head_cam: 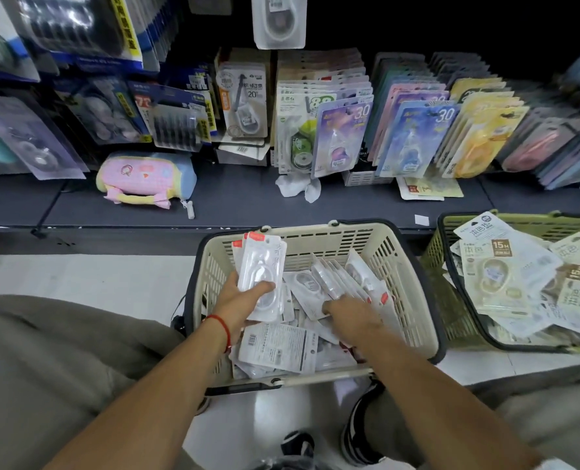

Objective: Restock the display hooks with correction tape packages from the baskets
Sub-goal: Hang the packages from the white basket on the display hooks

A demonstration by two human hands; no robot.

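Note:
A cream basket (414, 300) on the floor holds several white correction tape packages (278, 344). My left hand (239, 300) grips a small upright stack of white packages (263, 266) with red tops over the basket's left side. My right hand (353, 315) reaches down among the loose packages in the middle of the basket, its fingertips touching them; whether it holds one is unclear. Above, a white correction tape package (279, 22) hangs on a display hook.
A green basket (434, 266) at right holds beige 15M packages (498, 276). The dark shelf (234, 198) carries a pink pencil case (146, 178) and rows of standing carded tape packages (343, 137). My knees flank the cream basket.

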